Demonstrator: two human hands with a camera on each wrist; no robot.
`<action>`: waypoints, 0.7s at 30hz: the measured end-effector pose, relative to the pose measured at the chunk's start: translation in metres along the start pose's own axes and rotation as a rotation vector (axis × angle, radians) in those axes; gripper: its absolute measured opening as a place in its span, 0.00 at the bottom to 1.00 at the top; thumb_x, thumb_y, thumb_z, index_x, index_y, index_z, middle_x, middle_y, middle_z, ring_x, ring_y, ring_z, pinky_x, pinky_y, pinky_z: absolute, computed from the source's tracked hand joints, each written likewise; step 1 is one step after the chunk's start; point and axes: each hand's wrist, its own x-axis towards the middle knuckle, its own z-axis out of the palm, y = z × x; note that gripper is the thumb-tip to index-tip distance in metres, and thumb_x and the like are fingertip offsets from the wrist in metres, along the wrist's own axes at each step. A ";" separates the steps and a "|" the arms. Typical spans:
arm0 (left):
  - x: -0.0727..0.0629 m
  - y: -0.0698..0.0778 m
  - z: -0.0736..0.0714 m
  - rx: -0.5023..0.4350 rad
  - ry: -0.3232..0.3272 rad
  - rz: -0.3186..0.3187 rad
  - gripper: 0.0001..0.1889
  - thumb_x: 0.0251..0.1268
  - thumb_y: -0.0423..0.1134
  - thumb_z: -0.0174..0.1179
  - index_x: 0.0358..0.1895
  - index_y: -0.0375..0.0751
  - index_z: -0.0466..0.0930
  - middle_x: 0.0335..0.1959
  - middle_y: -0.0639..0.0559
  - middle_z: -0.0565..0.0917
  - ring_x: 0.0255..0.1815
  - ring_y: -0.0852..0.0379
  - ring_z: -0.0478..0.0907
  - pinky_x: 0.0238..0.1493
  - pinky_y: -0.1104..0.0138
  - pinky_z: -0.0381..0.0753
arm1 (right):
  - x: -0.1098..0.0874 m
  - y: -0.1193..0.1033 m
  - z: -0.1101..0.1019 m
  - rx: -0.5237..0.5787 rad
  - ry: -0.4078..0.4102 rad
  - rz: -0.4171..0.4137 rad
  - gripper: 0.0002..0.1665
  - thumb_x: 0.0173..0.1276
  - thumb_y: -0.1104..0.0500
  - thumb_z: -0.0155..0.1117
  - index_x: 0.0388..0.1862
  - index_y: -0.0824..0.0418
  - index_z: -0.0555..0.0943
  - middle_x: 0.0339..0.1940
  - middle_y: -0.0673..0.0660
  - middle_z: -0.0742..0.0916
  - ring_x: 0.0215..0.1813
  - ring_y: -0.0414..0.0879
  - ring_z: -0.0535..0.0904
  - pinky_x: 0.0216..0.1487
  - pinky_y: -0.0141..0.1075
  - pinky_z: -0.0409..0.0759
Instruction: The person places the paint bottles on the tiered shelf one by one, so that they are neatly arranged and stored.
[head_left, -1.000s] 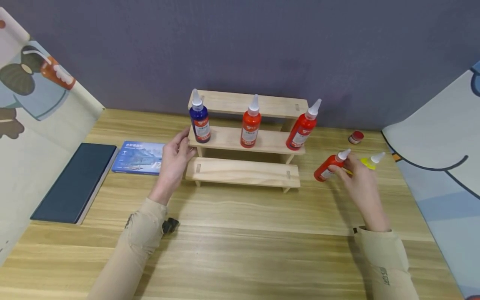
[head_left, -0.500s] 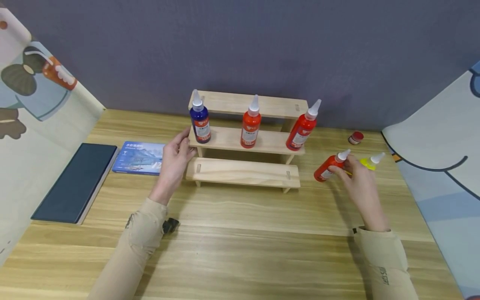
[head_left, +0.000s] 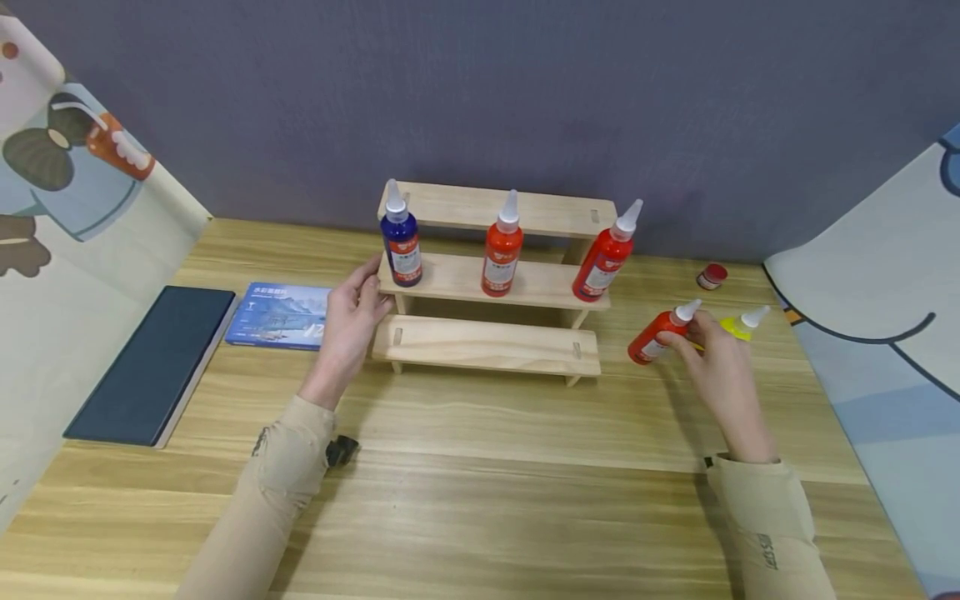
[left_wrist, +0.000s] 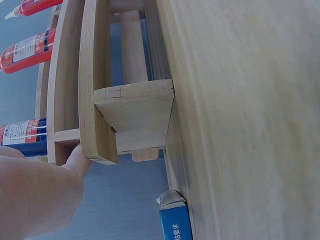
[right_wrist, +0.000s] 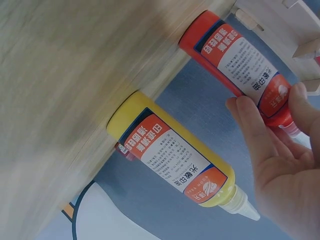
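Note:
My right hand (head_left: 720, 362) pinches a red ink bottle (head_left: 654, 337) with a pale pointed nozzle between thumb and fingers, close to the table right of the rack. In the right wrist view, a yellow ink bottle (right_wrist: 170, 150) stands beside that red bottle (right_wrist: 240, 65); the hand partly covers it in the head view. My left hand (head_left: 348, 312) grips the left end of a three-step wooden rack (head_left: 487, 343) at its middle step. On that step stand a blue ink bottle (head_left: 402, 248) and two red ones, the middle bottle (head_left: 501, 258) and the right bottle (head_left: 602, 265).
Left of the rack lie a blue flat box (head_left: 277, 317) and a dark flat panel (head_left: 153, 362). A small red-lidded jar (head_left: 711, 276) sits at the back right. Behind everything rises a dark wall (head_left: 480, 92). A small black object (head_left: 342, 451) shows by the left sleeve.

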 end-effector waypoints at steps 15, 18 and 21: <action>0.000 0.001 0.001 0.007 0.003 0.005 0.25 0.90 0.30 0.37 0.83 0.26 0.56 0.82 0.30 0.62 0.79 0.38 0.68 0.76 0.63 0.76 | -0.002 -0.011 -0.008 -0.014 0.028 0.022 0.19 0.69 0.66 0.78 0.53 0.74 0.82 0.48 0.77 0.89 0.52 0.73 0.87 0.50 0.69 0.87; 0.000 0.001 0.001 0.004 0.002 0.004 0.25 0.90 0.30 0.37 0.83 0.26 0.56 0.82 0.30 0.62 0.79 0.38 0.67 0.76 0.63 0.76 | -0.003 -0.017 -0.010 -0.030 0.032 0.030 0.20 0.70 0.65 0.78 0.54 0.73 0.82 0.48 0.76 0.89 0.52 0.72 0.88 0.49 0.67 0.87; -0.001 0.001 0.000 0.006 0.002 0.003 0.25 0.90 0.30 0.37 0.83 0.27 0.56 0.82 0.30 0.62 0.79 0.38 0.67 0.75 0.64 0.76 | -0.004 -0.022 -0.011 -0.026 0.051 0.025 0.21 0.69 0.65 0.79 0.55 0.74 0.83 0.48 0.75 0.90 0.51 0.71 0.88 0.49 0.57 0.91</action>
